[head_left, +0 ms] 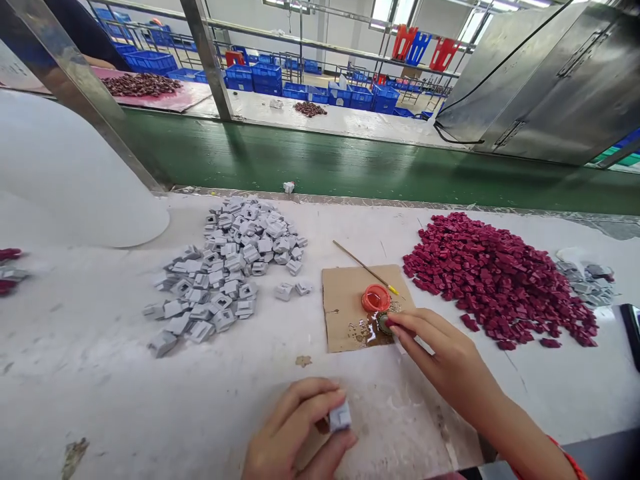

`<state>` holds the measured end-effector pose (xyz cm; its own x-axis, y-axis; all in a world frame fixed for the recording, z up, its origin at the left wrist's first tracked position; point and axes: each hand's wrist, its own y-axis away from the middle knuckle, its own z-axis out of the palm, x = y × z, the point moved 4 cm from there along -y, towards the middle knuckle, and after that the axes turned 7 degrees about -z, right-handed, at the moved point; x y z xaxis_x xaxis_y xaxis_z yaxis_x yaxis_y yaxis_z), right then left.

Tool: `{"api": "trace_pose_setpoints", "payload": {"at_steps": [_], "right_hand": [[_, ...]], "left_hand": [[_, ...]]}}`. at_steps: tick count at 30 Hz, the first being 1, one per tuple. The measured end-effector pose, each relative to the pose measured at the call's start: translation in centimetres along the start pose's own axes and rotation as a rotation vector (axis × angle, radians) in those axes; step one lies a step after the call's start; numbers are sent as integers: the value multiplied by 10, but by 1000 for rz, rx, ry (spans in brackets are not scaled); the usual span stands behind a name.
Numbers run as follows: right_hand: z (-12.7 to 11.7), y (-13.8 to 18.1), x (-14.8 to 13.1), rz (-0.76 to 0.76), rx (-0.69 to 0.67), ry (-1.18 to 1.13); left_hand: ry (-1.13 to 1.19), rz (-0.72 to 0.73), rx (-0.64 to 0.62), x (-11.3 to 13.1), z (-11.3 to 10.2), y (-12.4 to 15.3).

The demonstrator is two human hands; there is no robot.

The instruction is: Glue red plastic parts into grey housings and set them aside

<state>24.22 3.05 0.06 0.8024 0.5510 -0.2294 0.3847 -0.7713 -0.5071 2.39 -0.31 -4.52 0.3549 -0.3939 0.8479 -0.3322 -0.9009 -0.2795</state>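
Along the left edge of the tabletop (100,373) lie a few red and grey pieces (9,272), cut off by the frame, with a big white curved sheet (75,187) standing behind them. Toward the middle spreads a loose heap of grey blocks (227,267), a couple of strays just beside its right fringe. At the near edge the left hand (295,433) pinches one small grey block (340,417) between thumb and fingers (320,400), holding it just above the surface. Right of the grey heap sits a brown cardboard square (345,300), stained with wet patches near its lower right corner. On it rests a shallow red lid (376,298) holding a clear liquid, and a thin stick (363,267) leans across the card's far edge with its tip near the lid. The right hand (440,353) reaches onto the card's near right corner, its fingers closed on a small dark round piece (384,323) just below the lid. Farther right lies a broad heap of dark red blocks (500,280), and near the right edge a clear bag of grey pieces (585,277). Beyond the far edge runs a green conveyor belt (350,167)
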Motion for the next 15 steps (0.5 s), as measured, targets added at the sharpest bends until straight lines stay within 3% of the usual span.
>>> {"api": "trace_pose_setpoints", "payload": {"at_steps": [8, 11, 15], "right_hand": [[-13, 5, -5, 97, 37, -3], [-14, 19, -19, 214, 23, -187], [3, 40, -46, 319, 12, -530]], "left_hand": [[-146, 17, 5, 2, 16, 6], [-170, 20, 5, 5, 17, 3], [-154, -42, -1, 5, 17, 3]]}}
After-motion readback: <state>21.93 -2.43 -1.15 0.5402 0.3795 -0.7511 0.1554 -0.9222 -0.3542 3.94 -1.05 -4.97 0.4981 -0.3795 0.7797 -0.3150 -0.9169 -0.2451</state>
